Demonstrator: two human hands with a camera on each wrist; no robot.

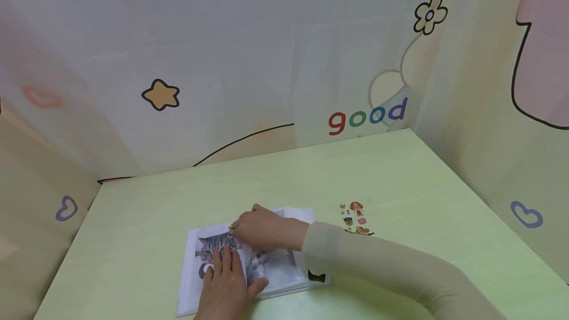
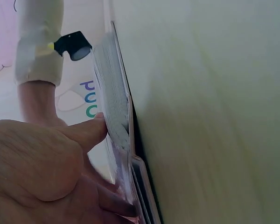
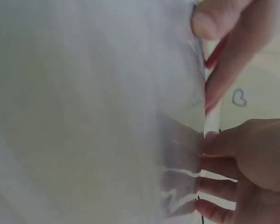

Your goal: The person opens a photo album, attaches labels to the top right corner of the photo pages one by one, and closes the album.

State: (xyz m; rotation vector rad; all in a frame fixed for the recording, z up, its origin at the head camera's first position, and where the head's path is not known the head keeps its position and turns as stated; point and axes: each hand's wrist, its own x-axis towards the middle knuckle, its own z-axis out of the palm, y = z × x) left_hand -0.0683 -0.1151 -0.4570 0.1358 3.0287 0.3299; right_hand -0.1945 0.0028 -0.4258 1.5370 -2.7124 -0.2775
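An album (image 1: 186,280) with clear sleeves lies open on the table, a cat picture (image 1: 209,245) on its left page. My left hand (image 1: 226,280) rests on that page with fingers extended; its thumb touches the page stack (image 2: 113,88) in the left wrist view. At the top of the left page, my right hand (image 1: 262,228) has curled fingers and holds a small sticker (image 1: 230,230) at its fingertips. The sticker's print is too small to make out. A clear sleeve (image 3: 93,112) fills much of the right wrist view, with right thumb and finger at its edge.
Cartoon dog stickers (image 1: 356,209) lie on the table to the right of the album, partly hidden by the right sleeve (image 1: 378,251). A dark green shape (image 1: 316,276) shows at the album's right corner. Printed cloth walls (image 1: 249,88) bound the pale green table (image 1: 146,211).
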